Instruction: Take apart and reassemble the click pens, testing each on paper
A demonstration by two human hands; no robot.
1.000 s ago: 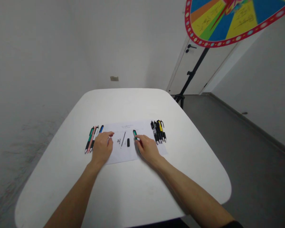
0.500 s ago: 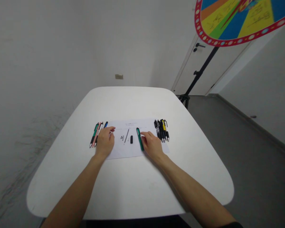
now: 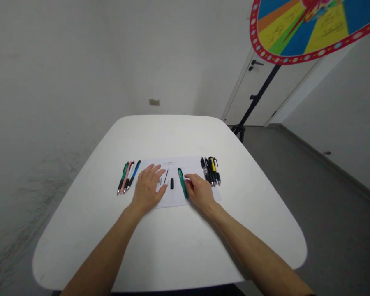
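Note:
A white sheet of paper [image 3: 172, 197] lies on the white table [image 3: 172, 246]. My left hand [image 3: 148, 188] rests flat on the paper's left part, fingers spread, next to a thin black refill [image 3: 166, 177] and a small black cap piece [image 3: 172, 183]. My right hand [image 3: 200, 191] lies on the paper's right part with its fingertips against a green pen [image 3: 182, 182]; its fingers are curled and I cannot tell whether they grip the pen. A row of coloured pens [image 3: 128, 176] lies left of the paper. A bunch of black and yellow pens [image 3: 211, 170] lies right of it.
A colourful prize wheel [image 3: 308, 28] on a black stand [image 3: 255, 98] rises beyond the table's far right corner. A white door [image 3: 259, 94] is behind it. Grey floor [image 3: 327, 197] runs along the table's right side, and a white wall stands to the left.
My left hand has slid right from the paper's left edge and opened flat, covering the small parts there. My right hand stays by the green pen.

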